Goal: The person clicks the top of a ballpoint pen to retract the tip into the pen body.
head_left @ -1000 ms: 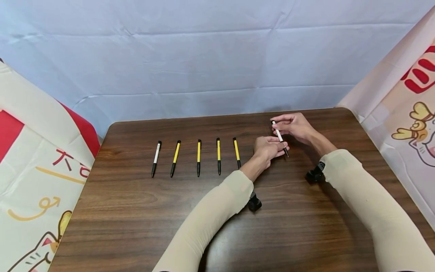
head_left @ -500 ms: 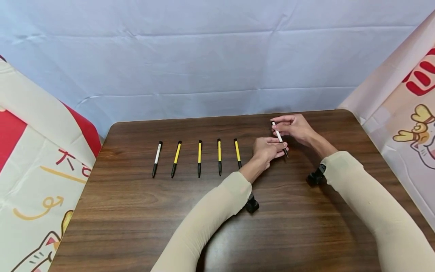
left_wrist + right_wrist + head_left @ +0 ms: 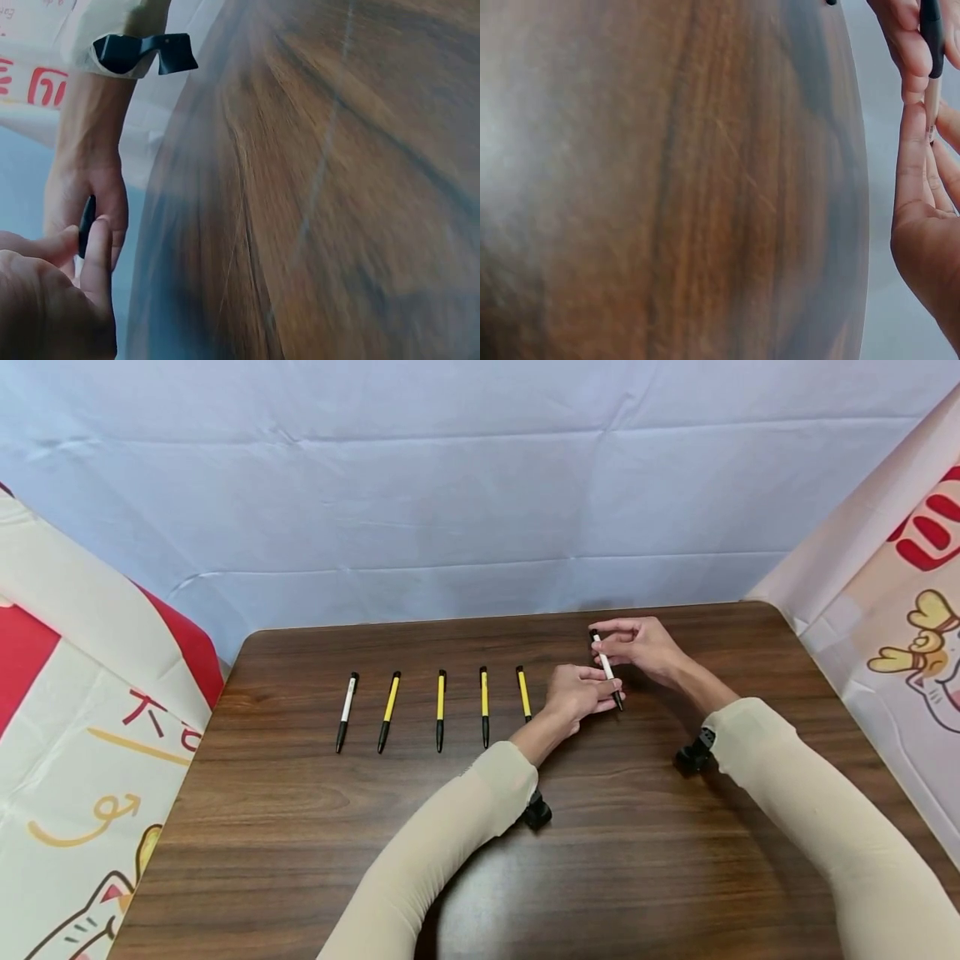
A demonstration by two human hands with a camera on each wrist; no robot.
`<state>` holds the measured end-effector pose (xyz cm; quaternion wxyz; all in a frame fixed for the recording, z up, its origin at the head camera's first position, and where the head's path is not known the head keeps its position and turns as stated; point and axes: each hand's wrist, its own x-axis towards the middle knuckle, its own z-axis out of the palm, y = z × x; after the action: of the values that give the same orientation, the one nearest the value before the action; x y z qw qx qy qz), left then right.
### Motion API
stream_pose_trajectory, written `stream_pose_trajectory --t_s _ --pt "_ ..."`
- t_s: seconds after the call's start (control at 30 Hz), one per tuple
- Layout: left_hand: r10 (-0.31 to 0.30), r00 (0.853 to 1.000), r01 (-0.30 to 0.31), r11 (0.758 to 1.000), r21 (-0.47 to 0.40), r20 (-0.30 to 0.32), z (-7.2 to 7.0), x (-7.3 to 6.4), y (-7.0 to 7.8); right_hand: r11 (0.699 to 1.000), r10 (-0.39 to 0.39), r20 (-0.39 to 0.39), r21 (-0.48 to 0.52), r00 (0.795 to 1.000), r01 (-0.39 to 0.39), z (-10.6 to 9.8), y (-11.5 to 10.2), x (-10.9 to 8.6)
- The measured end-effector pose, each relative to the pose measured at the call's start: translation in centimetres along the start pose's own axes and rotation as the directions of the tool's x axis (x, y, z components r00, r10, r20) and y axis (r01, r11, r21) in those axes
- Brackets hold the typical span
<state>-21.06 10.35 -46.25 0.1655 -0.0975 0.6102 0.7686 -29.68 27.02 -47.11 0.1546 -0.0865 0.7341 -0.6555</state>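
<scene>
Both hands hold one white pen with a black grip and black top end, raised at a slant over the right rear of the table. My left hand pinches its lower part near the black grip, while my right hand pinches the upper end between thumb and fingers. In the left wrist view the pen's black grip shows between the left fingertips. The right wrist view has the right hand at the right edge, with the pen running up to the other hand.
Left of the hands lies a row of pens on the brown table: a white pen at the far left, then several yellow pens. The left forearm passes just by the rightmost yellow pen. A pale cloth hangs behind the table.
Both hands have shifted slightly left, carrying the white pen with them between the same fingers. The pens in the row have stayed put.
</scene>
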Motion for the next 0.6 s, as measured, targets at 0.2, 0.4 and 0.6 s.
stream_pose_trajectory --t_s 0.2,0.4,0.6 --pt "-0.001 0.999 -0.001 0.998 0.055 0.048 -1.4 -0.2 0.2 1.0 0.0 -0.002 -0.03 1.0 0.0 0.9 0.4 0.0" --pt "-0.02 0.996 0.011 0.996 0.093 0.092 -2.8 -0.4 0.4 0.997 -0.009 -0.003 -0.074 1.0 0.008 1.9 0.5 -0.2" --pt "-0.03 0.99 0.012 0.992 0.129 0.139 -3.9 -0.5 0.5 0.998 -0.014 0.019 -0.06 1.0 0.015 2.7 0.7 -0.4"
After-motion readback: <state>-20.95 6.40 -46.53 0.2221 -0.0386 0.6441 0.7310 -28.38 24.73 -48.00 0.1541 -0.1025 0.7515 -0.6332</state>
